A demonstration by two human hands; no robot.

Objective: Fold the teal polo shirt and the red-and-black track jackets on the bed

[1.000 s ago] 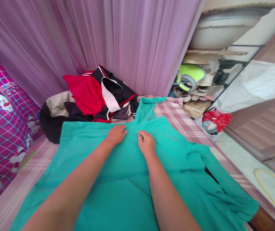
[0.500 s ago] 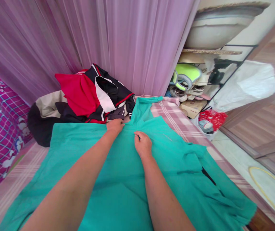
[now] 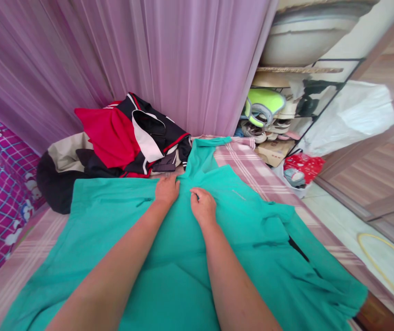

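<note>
A teal jacket (image 3: 169, 285) lies spread across the bed, with a zip pocket on its left part and a small light logo on its right part. At its far edge, near the collar, my left hand (image 3: 167, 189) rests palm down on the fabric, its fingers laid forward over the edge. My right hand (image 3: 204, 205) is closed in a pinch on the jacket's middle seam, thumb and forefinger curled together. A small gap of cloth separates the two hands. Both forearms cover part of the jacket.
Behind the jacket are a pile of red and navy clothes (image 3: 117, 138) and a black-and-beige bag-like item (image 3: 59, 184), against a purple curtain (image 3: 183, 59). A plaid sheet (image 3: 241, 170) covers the bed. To the right stand a shoe rack (image 3: 310, 124) and a white plastic bag (image 3: 355, 115).
My left hand has shifted slightly right and its fingers have gone from a pinch to lying flatter. The pocket zip has come into view. My right hand stays nearly in place.
</note>
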